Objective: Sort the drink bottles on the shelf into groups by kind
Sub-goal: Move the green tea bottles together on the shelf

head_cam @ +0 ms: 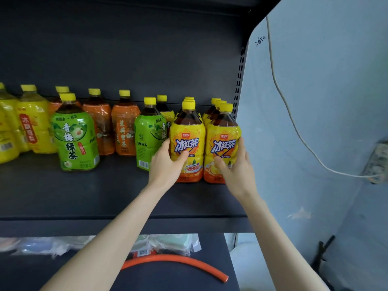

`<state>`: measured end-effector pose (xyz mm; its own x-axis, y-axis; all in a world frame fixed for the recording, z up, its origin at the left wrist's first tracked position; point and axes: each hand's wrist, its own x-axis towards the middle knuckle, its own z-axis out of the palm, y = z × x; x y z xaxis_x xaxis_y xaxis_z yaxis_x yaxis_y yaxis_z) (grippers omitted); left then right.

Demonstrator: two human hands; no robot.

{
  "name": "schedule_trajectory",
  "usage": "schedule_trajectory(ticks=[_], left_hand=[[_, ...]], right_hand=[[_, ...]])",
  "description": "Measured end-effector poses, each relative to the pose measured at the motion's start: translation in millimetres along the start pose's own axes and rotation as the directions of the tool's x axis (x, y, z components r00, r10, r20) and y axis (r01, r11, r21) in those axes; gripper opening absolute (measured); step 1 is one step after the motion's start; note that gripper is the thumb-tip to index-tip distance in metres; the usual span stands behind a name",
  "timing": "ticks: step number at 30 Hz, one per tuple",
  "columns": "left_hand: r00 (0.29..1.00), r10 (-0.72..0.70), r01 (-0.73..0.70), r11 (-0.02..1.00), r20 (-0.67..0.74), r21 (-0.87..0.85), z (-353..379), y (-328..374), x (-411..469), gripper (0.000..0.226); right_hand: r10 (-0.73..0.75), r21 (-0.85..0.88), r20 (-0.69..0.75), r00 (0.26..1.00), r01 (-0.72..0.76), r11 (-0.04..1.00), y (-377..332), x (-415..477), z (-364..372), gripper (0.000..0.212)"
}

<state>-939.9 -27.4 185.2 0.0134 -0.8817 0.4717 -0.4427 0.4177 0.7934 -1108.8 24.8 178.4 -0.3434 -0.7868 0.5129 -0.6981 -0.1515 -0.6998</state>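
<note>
Nearest, at the bottom of the frame, a curved orange hose lay on the lower shelf, with clear plastic packs just behind it. Two bare forearms reached up from the bottom edge toward the right half of the dark upper shelf.

The left hand gripped the left front bottle. Its thumb lay across the yellow label and its fingers curled round the bottle's left side. The right hand gripped the right front bottle the same way, thumb on the label and fingers wrapped round the right side. Both bottles stood upright and touching, right of centre, near the shelf's right end. They had matching yellow and orange labels, dark drink and yellow caps. More bottles of that kind stood in a row behind each, showing mostly as caps.

Just left of the left hand stood a green bottle, with another yellow-capped bottle behind it. Further left were two orange bottles side by side. A second green bottle stood forward of them, apart from the first. At the far left edge stood a cluster of pale yellow bottles.

On the right, a white cable ran down the pale blue wall to a power strip at the frame's right edge.
</note>
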Motion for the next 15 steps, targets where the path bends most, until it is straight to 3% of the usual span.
schedule_trajectory(ticks=[4,6,15], left_hand=[[0.994,0.097,-0.092,0.991,-0.043,0.102,-27.0,-7.2,-22.0,0.014],[0.992,0.112,-0.104,0.987,-0.061,0.12,-42.4,-11.7,-25.6,0.014],[0.956,0.182,-0.147,0.976,-0.229,0.161,-126.2,-62.3,3.5,0.006]], right_hand=[[-0.077,-0.081,-0.107,0.991,0.069,0.994,-9.2,-21.5,-0.7,0.042],[-0.104,-0.057,-0.118,0.988,0.098,0.994,-20.2,-26.4,4.5,0.028],[-0.284,0.077,-0.063,0.957,0.288,0.954,-96.4,-25.4,74.9,0.013]])
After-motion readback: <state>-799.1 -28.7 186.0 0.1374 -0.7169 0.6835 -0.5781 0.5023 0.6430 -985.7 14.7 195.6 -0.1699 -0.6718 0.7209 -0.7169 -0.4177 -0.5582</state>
